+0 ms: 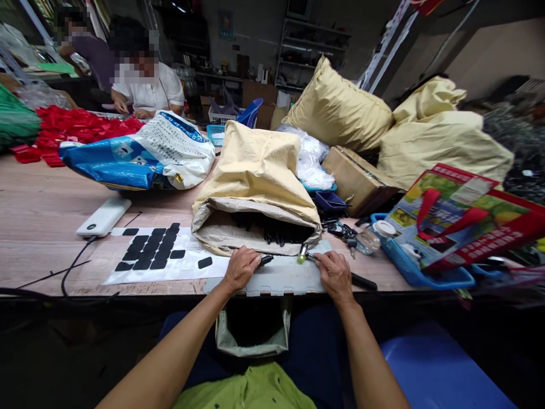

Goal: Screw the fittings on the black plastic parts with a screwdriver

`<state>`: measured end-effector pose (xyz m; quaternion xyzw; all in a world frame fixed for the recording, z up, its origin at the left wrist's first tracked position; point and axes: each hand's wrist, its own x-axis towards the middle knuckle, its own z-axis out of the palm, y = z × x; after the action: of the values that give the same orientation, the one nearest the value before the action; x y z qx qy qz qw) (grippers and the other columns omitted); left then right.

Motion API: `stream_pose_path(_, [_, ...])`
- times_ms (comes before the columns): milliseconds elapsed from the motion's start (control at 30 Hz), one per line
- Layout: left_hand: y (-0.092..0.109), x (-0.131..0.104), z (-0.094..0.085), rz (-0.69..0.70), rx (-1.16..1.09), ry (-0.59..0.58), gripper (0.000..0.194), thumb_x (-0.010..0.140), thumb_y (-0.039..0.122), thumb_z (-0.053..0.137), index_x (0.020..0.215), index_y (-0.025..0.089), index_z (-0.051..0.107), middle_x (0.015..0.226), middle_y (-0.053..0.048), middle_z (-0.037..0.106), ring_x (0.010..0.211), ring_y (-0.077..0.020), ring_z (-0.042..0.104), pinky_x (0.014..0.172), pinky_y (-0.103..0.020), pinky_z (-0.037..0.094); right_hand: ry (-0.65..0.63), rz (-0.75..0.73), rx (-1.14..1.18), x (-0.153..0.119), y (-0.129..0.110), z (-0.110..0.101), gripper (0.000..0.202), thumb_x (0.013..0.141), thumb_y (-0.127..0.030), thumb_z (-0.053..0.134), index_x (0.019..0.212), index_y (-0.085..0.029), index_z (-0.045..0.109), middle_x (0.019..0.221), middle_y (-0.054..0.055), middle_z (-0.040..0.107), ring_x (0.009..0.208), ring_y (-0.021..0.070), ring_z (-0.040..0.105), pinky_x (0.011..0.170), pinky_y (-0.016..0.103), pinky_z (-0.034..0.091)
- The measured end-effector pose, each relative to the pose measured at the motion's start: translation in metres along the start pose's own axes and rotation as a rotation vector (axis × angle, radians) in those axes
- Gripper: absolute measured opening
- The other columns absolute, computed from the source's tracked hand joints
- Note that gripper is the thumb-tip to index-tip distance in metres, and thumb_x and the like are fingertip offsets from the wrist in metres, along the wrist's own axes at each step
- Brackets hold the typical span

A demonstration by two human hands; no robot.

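Observation:
My left hand (pixel 242 268) is closed on a small black part (pixel 266 259) at the table's front edge. In my right hand (pixel 335 272) is a small hammer with a metal head and a yellow-green face (pixel 302 254); its black handle (pixel 364 282) sticks out behind the hand. Both hands rest over a pale grey board (pixel 289 278). Just beyond them a cream sack (pixel 259 165) lies with its mouth toward me, and many black parts (pixel 276 232) show inside. Below the edge, on my lap, an open bag (pixel 253 349) has a dark inside.
Left of the sack is a white sheet with black rounded pads (pixel 155 250), and a white power bank (pixel 104 217) with a cable. A blue-and-white bag (pixel 145 150) and red pieces (pixel 80 128) lie farther back. At right are a bottle (pixel 369 240) and a blue basket (pixel 421 275). Two people sit opposite.

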<state>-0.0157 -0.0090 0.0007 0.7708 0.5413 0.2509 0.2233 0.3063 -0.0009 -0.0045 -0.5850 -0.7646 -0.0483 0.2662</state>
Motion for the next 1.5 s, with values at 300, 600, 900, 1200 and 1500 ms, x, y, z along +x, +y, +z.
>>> stream_pose_path(300, [0.001, -0.001, 0.001, 0.018, 0.019, 0.019, 0.036, 0.103, 0.033, 0.038, 0.086, 0.022, 0.067, 0.093, -0.003, 0.068, 0.092, -0.0214, 0.054, 0.082, -0.037, 0.035, 0.069, -0.085, 0.268, 0.008, -0.053, -0.009, 0.035, 0.089, -0.025, 0.058, 0.124, -0.022, 0.066, 0.105, 0.008, 0.066, 0.101, 0.0258, 0.058, 0.094, 0.041, 0.045])
stream_pose_path(600, [0.006, -0.004, 0.002, 0.127, 0.108, -0.01, 0.033, 0.104, 0.035, 0.04, 0.094, 0.024, 0.069, 0.094, -0.003, 0.068, 0.093, -0.0219, 0.054, 0.084, -0.04, 0.032, -0.203, -0.244, 0.328, 0.016, -0.116, 0.009, 0.018, 0.094, -0.036, 0.065, 0.106, -0.022, 0.066, 0.093, 0.006, 0.068, 0.09, 0.0221, 0.06, 0.081, 0.032, 0.047])
stream_pose_path(900, [0.006, -0.006, 0.003, 0.202, 0.076, -0.009, 0.022, 0.103, 0.032, 0.047, 0.104, 0.023, 0.067, 0.1, -0.002, 0.069, 0.097, -0.0216, 0.053, 0.088, -0.041, 0.031, -0.233, -0.26, 0.278, 0.012, -0.113, 0.019, 0.016, 0.101, -0.036, 0.056, 0.103, -0.021, 0.062, 0.095, 0.007, 0.067, 0.092, 0.0221, 0.06, 0.08, 0.031, 0.045])
stream_pose_path(1200, [0.004, -0.005, 0.009, 0.196, 0.188, 0.028, 0.017, 0.099, 0.024, 0.05, 0.097, 0.02, 0.066, 0.097, -0.005, 0.066, 0.097, -0.0242, 0.05, 0.087, -0.042, 0.032, -0.186, -0.321, 0.244, 0.015, -0.124, 0.027, 0.017, 0.101, -0.027, 0.052, 0.087, -0.021, 0.059, 0.086, 0.006, 0.061, 0.083, 0.0221, 0.05, 0.076, 0.033, 0.039])
stream_pose_path(1500, [0.004, -0.007, 0.008, 0.216, 0.131, 0.07, 0.017, 0.097, 0.022, 0.051, 0.095, 0.019, 0.068, 0.093, -0.005, 0.066, 0.097, -0.0241, 0.05, 0.09, -0.043, 0.032, -0.095, -0.265, 0.387, 0.011, -0.131, 0.037, 0.02, 0.097, -0.023, 0.051, 0.077, -0.022, 0.053, 0.077, 0.004, 0.055, 0.077, 0.021, 0.046, 0.074, 0.034, 0.037])
